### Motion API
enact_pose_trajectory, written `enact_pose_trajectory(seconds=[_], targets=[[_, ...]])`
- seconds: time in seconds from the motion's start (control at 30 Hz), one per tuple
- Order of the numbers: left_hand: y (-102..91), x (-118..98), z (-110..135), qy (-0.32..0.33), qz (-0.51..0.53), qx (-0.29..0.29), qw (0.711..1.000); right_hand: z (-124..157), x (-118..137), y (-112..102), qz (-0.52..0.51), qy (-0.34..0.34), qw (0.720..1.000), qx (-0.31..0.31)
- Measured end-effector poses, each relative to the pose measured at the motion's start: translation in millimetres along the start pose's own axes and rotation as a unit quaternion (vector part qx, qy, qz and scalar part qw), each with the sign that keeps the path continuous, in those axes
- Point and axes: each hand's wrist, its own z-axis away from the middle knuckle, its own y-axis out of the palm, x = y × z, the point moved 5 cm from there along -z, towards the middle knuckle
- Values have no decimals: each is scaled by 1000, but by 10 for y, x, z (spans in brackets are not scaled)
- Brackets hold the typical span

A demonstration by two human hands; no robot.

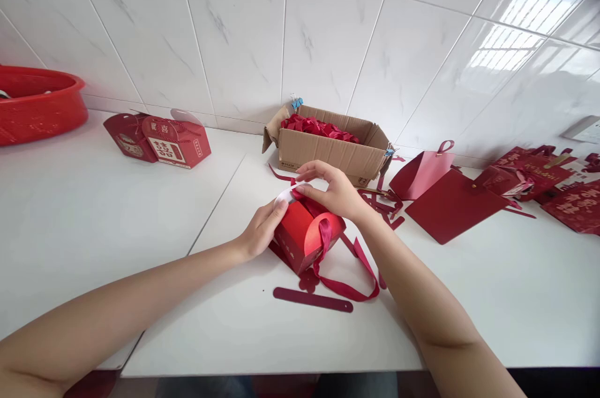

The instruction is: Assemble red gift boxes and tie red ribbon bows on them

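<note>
A red paper gift box point(294, 228) stands in front of me, its curved flaps partly raised. My left hand point(263, 228) grips its left side, with the thumb on a white-backed flap point(284, 195). Over the top of the box, my right hand point(334, 193) has thumb and fingers closed on a dark red ribbon point(349, 290) at the far flap. One end of this ribbon comes out through the near side and loops onto the table. Close to the box lie a dark red strip point(312, 299) and a small flower-shaped piece point(308, 280).
Behind the box is a cardboard carton point(328, 147) of red ribbons point(319, 128). Finished-looking red boxes point(175, 140) stand at left, near a red basin point(40, 104). At right are a flat dark red piece point(454, 205), loose strips point(382, 203) and several red bags point(539, 167).
</note>
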Motion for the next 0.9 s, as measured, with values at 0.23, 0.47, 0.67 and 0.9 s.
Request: enact_pose_trajectory(seconds=[0.23, 0.47, 0.67, 0.9], targets=[[-8, 12, -4, 11, -14, -6, 1000, 5, 21, 36, -117, 6, 992, 52], [39, -75, -9, -6, 25, 35, 999, 123, 309, -305, -222, 10, 974, -48], [-56, -18, -81, -24, 3, 0, 1000, 506, 801, -992, -193, -183, 916, -302], [-136, -133, -143, 97, -59, 16, 993, 628, 768, -1357, -170, -202, 876, -404]])
